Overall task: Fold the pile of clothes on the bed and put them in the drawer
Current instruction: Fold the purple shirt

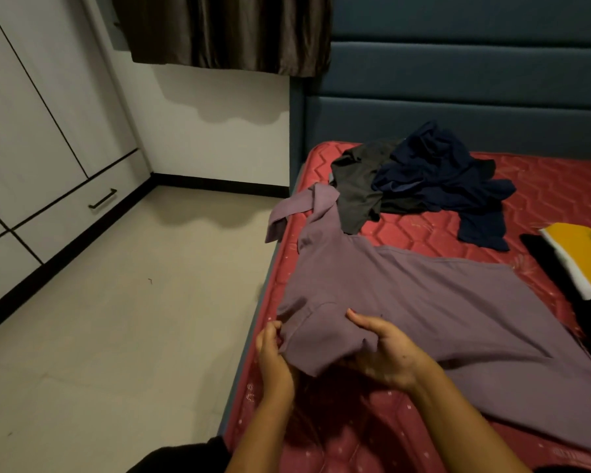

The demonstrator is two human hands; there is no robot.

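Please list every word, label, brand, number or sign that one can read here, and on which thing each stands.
No text can be read anywhere.
The purple shirt, the dark clothes and the yellow cloth show no print or label.
The red mattress bears only a stitched pattern and pale specks, not letters.

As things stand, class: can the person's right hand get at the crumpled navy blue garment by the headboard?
Probably not yet: the right hand grips the purple shirt. The navy blue garment lies uncovered farther up the red mattress, so once freed, the path looks clear.
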